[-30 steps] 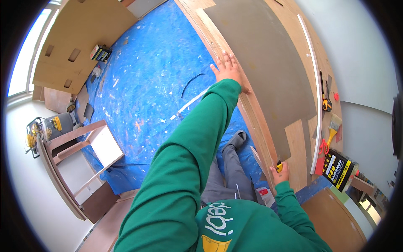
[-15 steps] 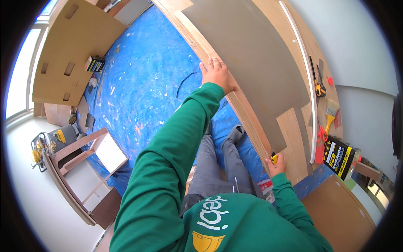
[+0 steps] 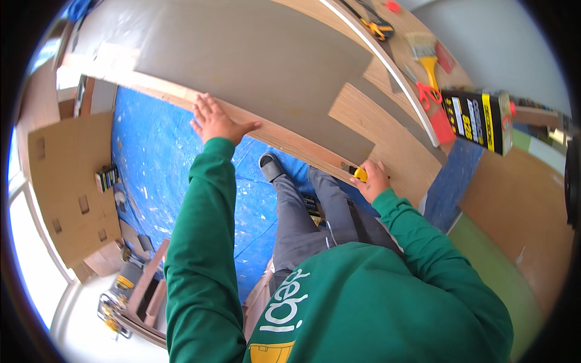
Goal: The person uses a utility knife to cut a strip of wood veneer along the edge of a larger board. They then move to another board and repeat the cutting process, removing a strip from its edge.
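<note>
My left hand lies on the near edge of a long wooden board, its fingers spread and the thumb stretched along the edge. Farther right along that edge, my right hand grips a yellow utility knife. The knife's dark front end meets the board's edge; its blade is too small to make out clearly. A grey-brown sheet covers much of the board's top. Beside it, near my right hand, lies a flat wood-grain piece.
Beyond the sheet runs a long white strip. Behind it lie a yellow-handled paintbrush, red scissors and a black-and-orange tool. A black-and-yellow can stands at right. Blue plastic sheeting covers the floor; cardboard leans left.
The view has swung round, so the board now runs more across the picture. My left hand's fingers and thumb are spread wider. The knife stays in my right hand at the board's edge.
</note>
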Demonstrator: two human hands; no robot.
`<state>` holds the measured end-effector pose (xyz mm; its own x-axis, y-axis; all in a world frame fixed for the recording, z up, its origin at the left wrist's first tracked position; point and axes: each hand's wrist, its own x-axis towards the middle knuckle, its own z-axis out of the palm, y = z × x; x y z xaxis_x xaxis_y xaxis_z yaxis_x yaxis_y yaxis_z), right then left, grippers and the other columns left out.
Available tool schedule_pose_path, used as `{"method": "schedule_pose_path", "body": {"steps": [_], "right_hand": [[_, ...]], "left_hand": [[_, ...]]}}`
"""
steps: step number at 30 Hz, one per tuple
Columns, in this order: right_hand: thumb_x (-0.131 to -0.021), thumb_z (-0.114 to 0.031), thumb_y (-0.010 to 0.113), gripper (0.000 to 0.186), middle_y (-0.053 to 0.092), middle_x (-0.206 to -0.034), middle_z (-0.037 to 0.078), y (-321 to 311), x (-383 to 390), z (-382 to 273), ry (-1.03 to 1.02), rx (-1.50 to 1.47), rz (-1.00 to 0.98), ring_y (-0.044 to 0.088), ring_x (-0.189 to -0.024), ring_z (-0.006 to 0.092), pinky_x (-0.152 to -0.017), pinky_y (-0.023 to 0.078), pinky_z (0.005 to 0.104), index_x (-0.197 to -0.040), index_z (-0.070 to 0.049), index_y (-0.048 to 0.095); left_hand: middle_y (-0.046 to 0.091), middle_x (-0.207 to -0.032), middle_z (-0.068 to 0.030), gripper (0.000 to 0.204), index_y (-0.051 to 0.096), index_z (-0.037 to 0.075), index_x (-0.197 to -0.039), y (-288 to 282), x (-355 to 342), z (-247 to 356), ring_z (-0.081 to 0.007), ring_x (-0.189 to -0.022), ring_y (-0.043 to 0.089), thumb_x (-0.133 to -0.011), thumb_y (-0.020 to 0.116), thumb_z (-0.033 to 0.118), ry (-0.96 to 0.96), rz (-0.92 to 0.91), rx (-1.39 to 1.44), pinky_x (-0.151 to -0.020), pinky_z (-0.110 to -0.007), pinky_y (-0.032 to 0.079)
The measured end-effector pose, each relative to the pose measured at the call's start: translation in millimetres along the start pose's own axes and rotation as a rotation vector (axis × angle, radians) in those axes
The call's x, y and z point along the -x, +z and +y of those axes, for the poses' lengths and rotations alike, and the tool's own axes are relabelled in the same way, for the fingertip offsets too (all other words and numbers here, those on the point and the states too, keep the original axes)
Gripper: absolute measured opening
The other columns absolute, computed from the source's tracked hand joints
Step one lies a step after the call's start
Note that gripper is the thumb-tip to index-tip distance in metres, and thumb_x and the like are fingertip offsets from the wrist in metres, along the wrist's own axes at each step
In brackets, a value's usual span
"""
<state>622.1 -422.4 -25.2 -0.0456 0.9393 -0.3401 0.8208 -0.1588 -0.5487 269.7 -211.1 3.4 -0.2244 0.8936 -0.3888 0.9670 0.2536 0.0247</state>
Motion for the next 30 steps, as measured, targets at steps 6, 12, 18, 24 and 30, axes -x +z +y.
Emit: {"method": "schedule_pose_path", "body": {"steps": [6,12,18,24,30], "right_hand": [[-0.075,-0.017,0.08,0.036,0.061,-0.092,0.012,3.9,0.5,4.8,0.029,-0.046,-0.005,0.051,-0.091,0.0367,-0.081,0.042,0.0473,-0.093,-0.007,0.051],[-0.075,-0.017,0.08,0.036,0.06,-0.092,0.011,-0.4,0.2,4.9,0.018,-0.054,-0.015,0.051,-0.09,0.0359,-0.081,0.041,0.0471,-0.093,-0.006,0.051],[-0.078,-0.02,0.079,0.035,0.06,-0.091,0.011,-1.2,2.5,9.1,-0.008,-0.074,-0.019,0.05,-0.091,0.0348,-0.081,0.041,0.0466,-0.095,-0.008,0.051],[-0.085,-0.028,0.074,0.037,0.063,-0.094,0.018,-40.5,5.8,23.4,0.043,-0.166,-0.055,0.057,-0.09,0.04,-0.078,0.045,0.0466,-0.103,-0.005,0.051],[-0.087,-0.028,0.071,0.041,0.062,-0.084,0.026,-87.9,6.5,47.5,0.325,-0.153,-0.155,0.062,-0.082,0.0452,-0.071,0.049,0.0479,-0.108,-0.001,0.049]], "left_hand": [[0.03,-0.151,-0.025,0.122,0.03,-0.007,-0.147,30.0,8.8,-13.0,-0.0388,-0.141,0.029,-0.063,0.085,0.061,0.23,0.076,0.086,-0.117,-0.046,0.026],[0.006,-0.16,-0.0298,0.157,0.001,-0.013,-0.15,23.1,32.7,33.1,-0.0382,-0.152,0.001,-0.051,0.08,0.078,0.053,-0.147,-0.175,-0.121,-0.053,0.01],[0.0,-0.162,-0.0269,0.164,-0.007,-0.011,-0.151,19.4,28.6,45.3,-0.0373,-0.152,0.0,-0.046,0.087,0.073,-0.056,-0.227,-0.138,-0.12,-0.055,0.012],[0.0,-0.161,-0.0275,0.163,-0.008,-0.012,-0.15,17.6,22.8,57.4,-0.0367,-0.152,-0.001,-0.047,0.089,0.069,-0.133,-0.315,-0.139,-0.12,-0.055,0.013],[-0.001,-0.16,-0.0307,0.163,-0.012,-0.012,-0.149,20.8,21.7,54.9,-0.0368,-0.152,-0.001,-0.048,0.091,0.064,-0.134,-0.31,-0.12,-0.121,-0.053,0.01]]}}
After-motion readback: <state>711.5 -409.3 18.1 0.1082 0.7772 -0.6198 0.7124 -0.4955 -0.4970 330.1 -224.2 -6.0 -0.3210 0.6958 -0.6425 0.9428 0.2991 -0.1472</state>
